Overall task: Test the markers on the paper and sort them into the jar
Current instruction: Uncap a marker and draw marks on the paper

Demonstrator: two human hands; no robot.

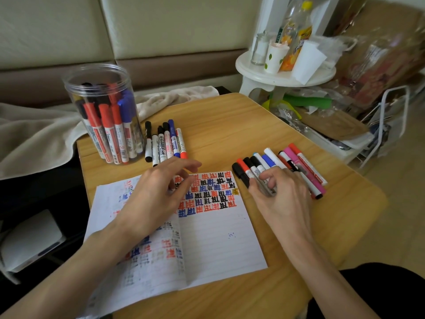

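Head view: our right hand (279, 192) pinches a marker (262, 184) we judge light and stiff, best held mid-barrel, while our left hand (161, 192) lies relaxed on the paper (218, 238)

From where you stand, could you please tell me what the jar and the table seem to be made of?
Jar: probably clear glossy plastic; the markers show through its wall and the rim glints. Table: light wood or wood-look laminate, matte; fine grain lines run across it.
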